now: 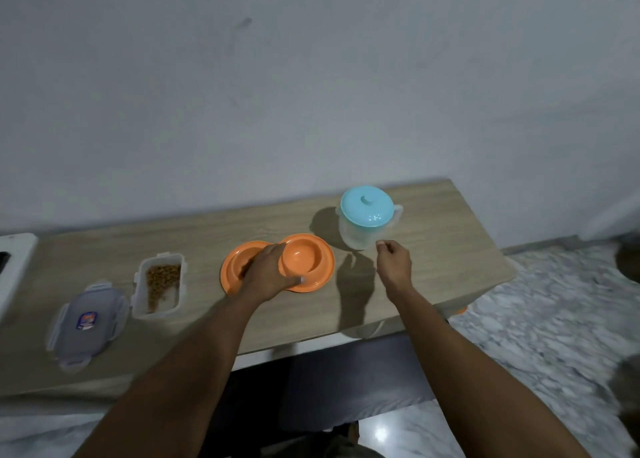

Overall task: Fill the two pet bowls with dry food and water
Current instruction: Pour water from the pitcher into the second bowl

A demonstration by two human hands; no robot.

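Observation:
An orange double pet bowl (308, 260) lies mid-table. Its left well holds some brown kibble, partly hidden by my left hand (268, 272), which rests over the middle of the bowl with the thumb at the front rim. The right well looks empty. A clear jug with a light blue lid (367, 216) stands behind and to the right. My right hand (394, 260) hovers just in front of the jug, fingers loosely curled, holding nothing. An open clear container of kibble (161, 284) sits left of the bowl.
The container's grey lid (88, 320) lies at the front left of the wooden table (433, 270). A white appliance (14, 260) stands at the far left edge. A wall runs behind the table; marble floor lies to the right.

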